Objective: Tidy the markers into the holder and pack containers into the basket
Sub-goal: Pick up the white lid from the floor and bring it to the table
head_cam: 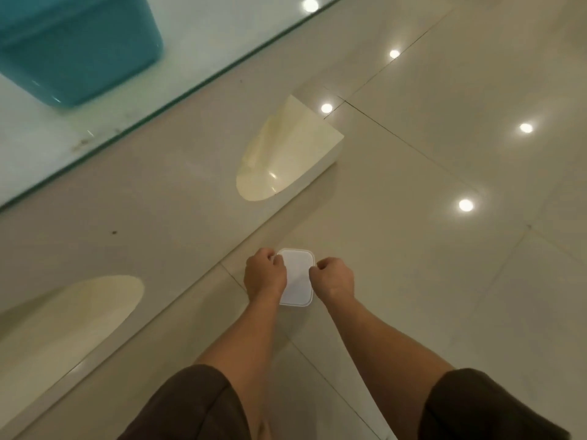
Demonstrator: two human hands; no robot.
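A small white container (297, 276) with a rounded square lid is low down over the beige tiled floor, between my two hands. My left hand (264, 276) grips its left edge with curled fingers. My right hand (333, 278) grips its right edge the same way. Whether the container rests on the floor or is lifted off it I cannot tell. A teal plastic basket (76, 49) stands on the glass tabletop at the upper left, far from my hands. No markers or holder are in view.
The glass tabletop (44, 144) has a dark green edge running diagonally from lower left to upper right. Two cream table legs (286, 154) (63, 319) stand under it. Glossy floor tiles with ceiling light reflections fill the right side.
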